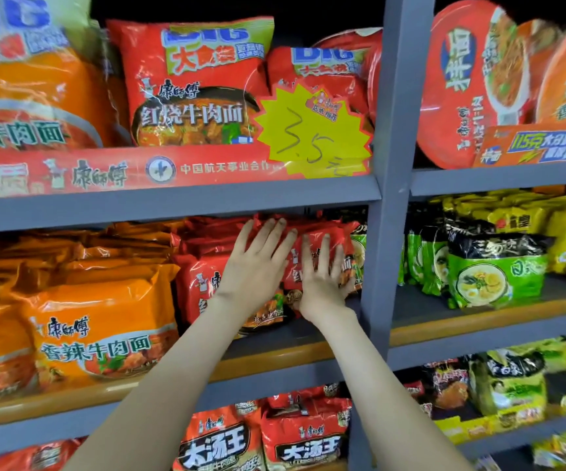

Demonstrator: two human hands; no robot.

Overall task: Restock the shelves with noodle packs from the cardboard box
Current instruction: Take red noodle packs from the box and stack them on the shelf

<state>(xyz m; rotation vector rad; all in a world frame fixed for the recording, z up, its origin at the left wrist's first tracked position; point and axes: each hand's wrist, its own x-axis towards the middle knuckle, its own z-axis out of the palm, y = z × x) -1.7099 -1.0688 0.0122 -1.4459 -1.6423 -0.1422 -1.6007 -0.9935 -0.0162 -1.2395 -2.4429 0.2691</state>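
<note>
Two bare forearms reach up and forward from the bottom of the view, side by side. The left hand [252, 266] is flat, palm forward, fingers straight and slightly spread. The right hand [322, 273], just beside it, is likewise flat with straight fingers pointing upward.

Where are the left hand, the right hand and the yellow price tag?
left hand [258, 266]: head view, back of the hand.
right hand [322, 280]: head view, back of the hand.
yellow price tag [312, 130]: head view, centre, on the handwritten number.
</note>
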